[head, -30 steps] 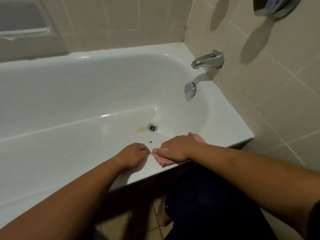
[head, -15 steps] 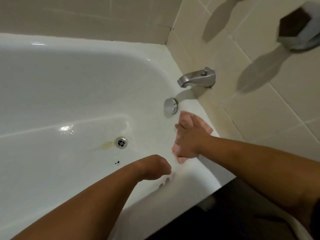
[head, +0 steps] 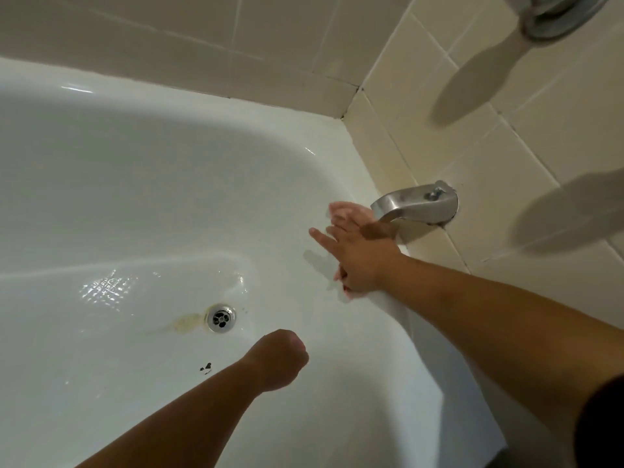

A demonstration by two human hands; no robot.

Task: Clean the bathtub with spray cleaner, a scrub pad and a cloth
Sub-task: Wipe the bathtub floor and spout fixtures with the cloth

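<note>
The white bathtub point(head: 135, 197) fills the view, with its drain point(head: 221, 317) near the middle. A yellowish stain point(head: 185, 324) lies just left of the drain, and dark specks point(head: 206, 367) lie below it. My right hand point(head: 358, 258) presses a pink cloth point(head: 344, 211) flat against the tub's end wall, just below the metal spout point(head: 415, 202). Its fingers are spread and straight, and the cloth shows above and below the hand. My left hand point(head: 278, 361) hovers over the tub floor with its fingers curled, holding nothing that I can see.
Beige tiled walls point(head: 506, 163) meet at the tub's far right corner. A metal fitting point(head: 557, 15) sits on the wall at the top right. The tub's rim point(head: 449, 383) runs under my right forearm.
My right hand slid the pink cloth from the near rim up along the tub's end to just under the spout. My left hand came off the rim and now hangs over the tub floor.
</note>
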